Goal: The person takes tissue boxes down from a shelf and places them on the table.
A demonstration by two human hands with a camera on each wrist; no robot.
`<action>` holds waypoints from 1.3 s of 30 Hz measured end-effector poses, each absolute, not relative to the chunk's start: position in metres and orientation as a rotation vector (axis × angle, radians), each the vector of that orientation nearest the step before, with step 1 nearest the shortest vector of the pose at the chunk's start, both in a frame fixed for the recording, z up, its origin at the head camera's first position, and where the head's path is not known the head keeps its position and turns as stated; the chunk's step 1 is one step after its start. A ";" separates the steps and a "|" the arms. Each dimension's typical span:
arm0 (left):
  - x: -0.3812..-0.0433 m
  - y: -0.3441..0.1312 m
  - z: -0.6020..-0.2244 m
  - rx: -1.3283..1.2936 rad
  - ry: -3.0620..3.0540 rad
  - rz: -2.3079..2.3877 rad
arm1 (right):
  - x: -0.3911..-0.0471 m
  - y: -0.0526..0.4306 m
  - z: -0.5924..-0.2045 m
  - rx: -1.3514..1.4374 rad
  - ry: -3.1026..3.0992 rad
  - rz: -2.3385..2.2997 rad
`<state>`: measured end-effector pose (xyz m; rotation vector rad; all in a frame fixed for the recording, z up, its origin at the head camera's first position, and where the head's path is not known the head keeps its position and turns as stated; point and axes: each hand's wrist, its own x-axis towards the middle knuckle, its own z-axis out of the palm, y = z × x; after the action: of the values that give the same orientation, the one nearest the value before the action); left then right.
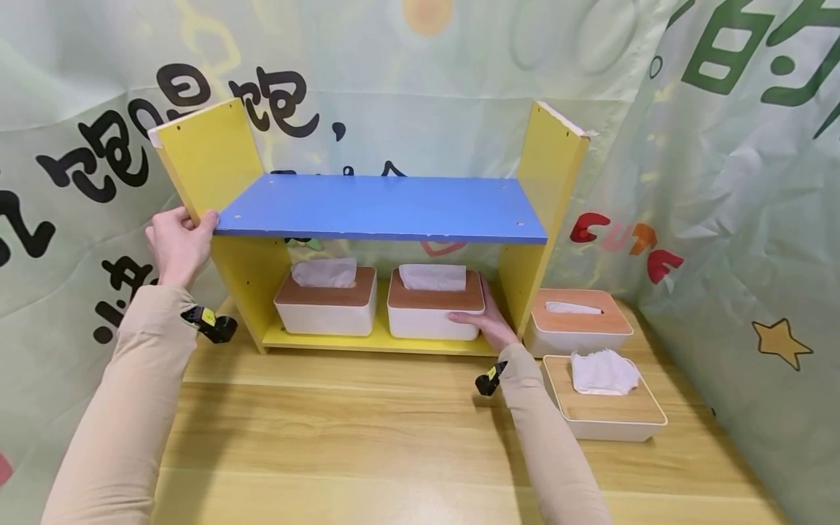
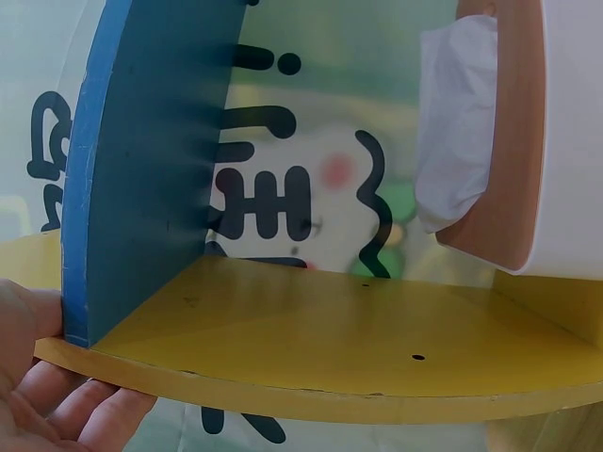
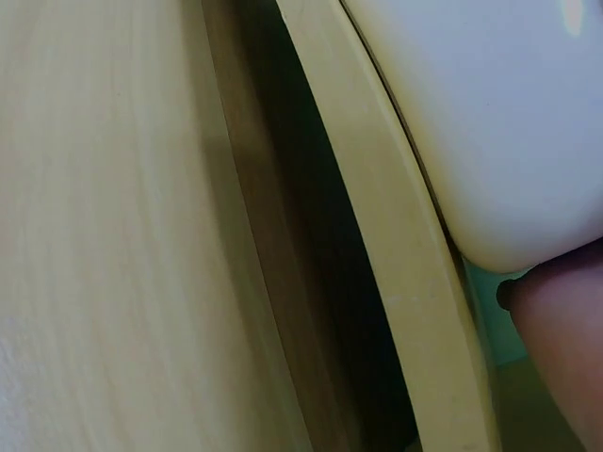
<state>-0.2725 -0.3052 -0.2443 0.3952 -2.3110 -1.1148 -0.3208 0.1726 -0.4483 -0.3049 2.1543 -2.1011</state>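
Note:
A small shelf unit with a blue board (image 1: 387,208) and yellow side panels stands on the table. My left hand (image 1: 177,244) grips the front edge of its left panel (image 2: 358,325), thumb beside the blue board and fingers on the panel's outer side. On the yellow bottom board, my right hand (image 1: 491,321) holds the right end of a white tissue box (image 1: 429,323) with a brown lid. Its thumb lies across the box's front; the other fingers are mostly hidden behind the end. Left of it sits a similar tissue box (image 1: 328,319), a tissue sticking out.
Right of the unit, a tissue box (image 1: 577,339) with a wood-coloured lid stands close to the right panel. Nearer me is another tissue box (image 1: 617,430) with a crumpled tissue on top. Printed cloth (image 1: 420,131) hangs behind and along both sides of the wooden table (image 1: 341,437).

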 end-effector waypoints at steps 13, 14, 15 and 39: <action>-0.272 -0.304 -0.244 0.397 -2.307 -1.115 | -0.324 0.173 -0.447 -0.368 2.137 -2.127; -0.272 -0.304 -0.244 0.397 -2.307 -1.113 | -0.323 0.173 -0.447 -0.369 2.139 -2.126; -0.272 -0.304 -0.244 0.399 -2.308 -1.111 | -0.323 0.173 -0.447 -0.366 2.141 -2.129; -0.274 -0.305 -0.245 0.402 -2.303 -1.113 | -0.322 0.169 -0.445 -0.381 2.138 -2.184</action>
<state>-0.2735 -0.3047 -0.2451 0.4024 -2.3035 -1.1132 -0.3223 0.1694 -0.4452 -0.3809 2.1382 -2.1839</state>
